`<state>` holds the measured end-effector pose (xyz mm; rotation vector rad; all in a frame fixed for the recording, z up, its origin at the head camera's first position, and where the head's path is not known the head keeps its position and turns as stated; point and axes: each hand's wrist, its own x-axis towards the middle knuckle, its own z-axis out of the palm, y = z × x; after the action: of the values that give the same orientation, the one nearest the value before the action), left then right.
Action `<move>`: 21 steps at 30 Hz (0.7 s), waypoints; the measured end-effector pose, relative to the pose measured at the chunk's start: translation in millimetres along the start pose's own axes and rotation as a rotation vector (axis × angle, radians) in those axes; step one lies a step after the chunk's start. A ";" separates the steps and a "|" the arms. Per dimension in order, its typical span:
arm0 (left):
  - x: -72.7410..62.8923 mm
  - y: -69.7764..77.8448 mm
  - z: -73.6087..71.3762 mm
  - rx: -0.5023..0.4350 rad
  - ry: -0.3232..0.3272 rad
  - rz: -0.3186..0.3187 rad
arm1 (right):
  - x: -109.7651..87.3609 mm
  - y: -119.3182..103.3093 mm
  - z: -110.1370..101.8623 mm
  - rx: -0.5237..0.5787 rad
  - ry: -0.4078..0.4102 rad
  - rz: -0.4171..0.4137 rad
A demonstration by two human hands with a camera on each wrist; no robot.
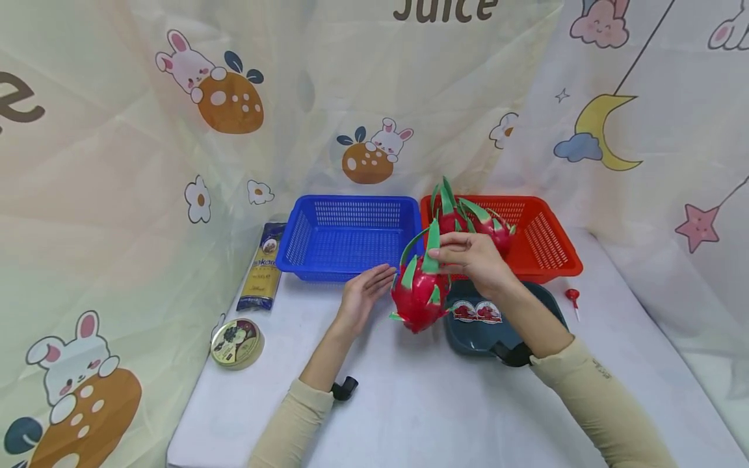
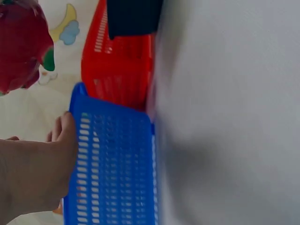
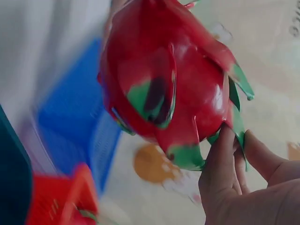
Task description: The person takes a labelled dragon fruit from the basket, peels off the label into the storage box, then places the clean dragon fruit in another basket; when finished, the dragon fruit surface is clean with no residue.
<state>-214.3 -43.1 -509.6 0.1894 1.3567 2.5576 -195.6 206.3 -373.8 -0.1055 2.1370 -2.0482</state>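
A red dragon fruit with green leaf tips hangs above the table, pinched by its leaves between the thumb and fingers of my right hand. The right wrist view shows that grip on a leaf beside the dragon fruit. My left hand is just left of the fruit, fingers extended; whether they touch it I cannot tell. Behind the left hand stands a blue basket with nothing visible inside. More dragon fruits lie in the red basket, partly hidden by my right hand.
A dark teal tray with two round fruit stickers sits under my right forearm. A red lollipop lies to its right. On the left are a pasta packet and a round tin. A printed cloth backdrop rises behind the baskets.
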 end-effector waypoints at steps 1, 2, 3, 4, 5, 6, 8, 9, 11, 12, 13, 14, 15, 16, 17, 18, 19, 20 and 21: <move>0.6 -0.6 3.8 -0.017 -0.009 -0.020 | -1.9 -6.3 -7.7 -0.004 0.016 -0.013; 1.1 -1.2 7.8 -0.032 -0.012 -0.040 | -3.7 -12.2 -15.4 -0.003 0.034 -0.021; 1.6 -2.0 11.7 -0.047 -0.007 -0.063 | -5.0 -17.6 -23.0 0.003 0.051 -0.027; 2.3 -3.3 15.3 -0.061 0.004 -0.088 | -6.0 -22.7 -30.2 0.006 0.071 -0.031; 3.0 -4.8 19.1 -0.068 0.014 -0.110 | -6.6 -27.3 -37.2 0.007 0.095 -0.035; 4.1 -6.8 22.5 -0.077 0.028 -0.133 | -6.7 -31.1 -44.1 0.009 0.119 -0.038; 6.2 -11.3 29.5 -0.100 0.055 -0.181 | -6.4 -37.0 -57.1 0.006 0.171 -0.043; 7.8 -13.8 32.8 -0.115 0.061 -0.204 | -6.1 -39.0 -64.0 0.012 0.194 -0.047; 11.0 -19.1 39.6 -0.134 0.058 -0.247 | -5.5 -41.5 -78.5 0.037 0.236 -0.061; 13.0 -22.3 42.8 -0.155 0.054 -0.268 | -5.7 -42.3 -86.2 0.053 0.250 -0.065; 15.1 -25.6 45.9 -0.177 0.048 -0.288 | -6.1 -42.9 -93.9 0.067 0.265 -0.068; 17.2 -28.6 49.0 -0.202 0.037 -0.305 | -6.4 -43.3 -101.9 0.087 0.278 -0.068; 19.5 -31.6 51.9 -0.229 0.028 -0.323 | -6.7 -43.7 -109.8 0.106 0.289 -0.070; 21.9 -34.9 54.6 -0.264 0.021 -0.334 | -6.7 -44.3 -117.4 0.114 0.300 -0.070; 24.6 -38.2 57.2 -0.300 0.020 -0.343 | -6.8 -44.9 -124.5 0.112 0.314 -0.066; 27.3 -41.5 59.5 -0.339 0.023 -0.352 | -6.4 -45.5 -131.0 0.108 0.329 -0.060; 30.0 -44.5 61.7 -0.374 0.028 -0.361 | -5.4 -45.9 -136.9 0.108 0.345 -0.056; 34.7 -51.3 62.0 -0.396 0.036 -0.361 | -3.9 -45.9 -142.4 0.104 0.361 -0.052; 37.5 -54.9 64.0 -0.419 0.042 -0.361 | -2.3 -46.1 -147.5 0.095 0.374 -0.048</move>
<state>-227.8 47.7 -519.1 -0.1702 0.7510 2.4675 -223.0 349.5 -322.6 0.2624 2.2503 -2.3475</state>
